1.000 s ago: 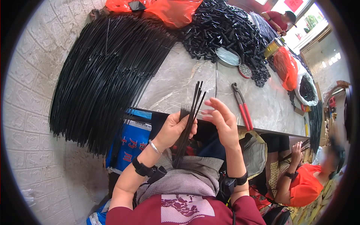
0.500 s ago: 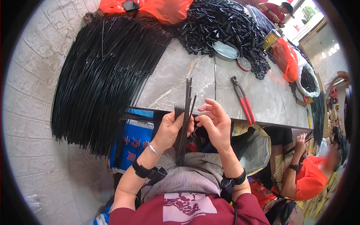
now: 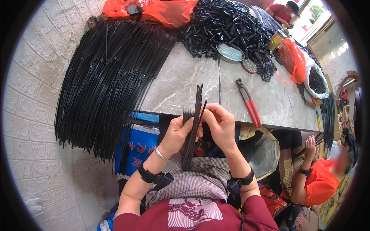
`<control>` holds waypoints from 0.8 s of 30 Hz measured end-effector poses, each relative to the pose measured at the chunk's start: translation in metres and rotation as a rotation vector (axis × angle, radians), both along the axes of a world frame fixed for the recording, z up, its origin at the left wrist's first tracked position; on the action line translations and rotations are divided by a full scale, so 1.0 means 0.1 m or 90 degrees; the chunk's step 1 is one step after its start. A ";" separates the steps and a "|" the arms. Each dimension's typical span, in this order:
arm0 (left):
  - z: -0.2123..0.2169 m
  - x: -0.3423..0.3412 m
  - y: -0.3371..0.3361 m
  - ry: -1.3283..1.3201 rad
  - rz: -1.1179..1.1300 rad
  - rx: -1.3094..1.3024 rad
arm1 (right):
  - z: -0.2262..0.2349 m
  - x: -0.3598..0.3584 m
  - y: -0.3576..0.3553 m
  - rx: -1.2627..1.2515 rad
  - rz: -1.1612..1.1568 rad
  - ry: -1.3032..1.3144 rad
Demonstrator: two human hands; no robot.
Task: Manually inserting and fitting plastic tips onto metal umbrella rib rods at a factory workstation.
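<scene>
A bundle of thin black rods (image 3: 192, 131) is held upright above the lap, clasped by the left hand (image 3: 178, 133) and pinched near its top by the right hand (image 3: 220, 125), before the grey table (image 3: 185, 82).

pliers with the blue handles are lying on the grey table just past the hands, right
Not quite: in the head view the pliers have red handles, not blue. They do lie on the grey table, just past the left hand and right hand.
</scene>
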State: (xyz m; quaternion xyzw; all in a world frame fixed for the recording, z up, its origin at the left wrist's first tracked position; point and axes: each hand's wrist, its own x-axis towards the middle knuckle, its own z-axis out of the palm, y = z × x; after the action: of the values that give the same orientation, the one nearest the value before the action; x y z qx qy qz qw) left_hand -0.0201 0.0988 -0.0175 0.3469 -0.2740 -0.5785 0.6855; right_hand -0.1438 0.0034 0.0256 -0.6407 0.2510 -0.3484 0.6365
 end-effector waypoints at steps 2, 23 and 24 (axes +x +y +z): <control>-0.03 0.04 0.01 0.003 0.002 -0.002 | 0.03 0.05 0.04 0.064 -0.082 -0.049; 0.03 -0.13 0.13 -0.024 0.062 0.072 | -0.11 -0.36 0.28 -0.107 -0.136 -0.027; 0.07 -0.14 0.13 -0.023 0.059 0.074 | -0.10 -0.38 0.28 -0.007 -0.117 -0.029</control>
State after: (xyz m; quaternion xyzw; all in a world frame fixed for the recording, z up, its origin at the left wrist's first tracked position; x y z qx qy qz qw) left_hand -0.0345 0.1122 -0.0109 0.4091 -0.2361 -0.5545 0.6852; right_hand -0.1816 0.0319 0.0157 -0.6106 0.2921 -0.4211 0.6037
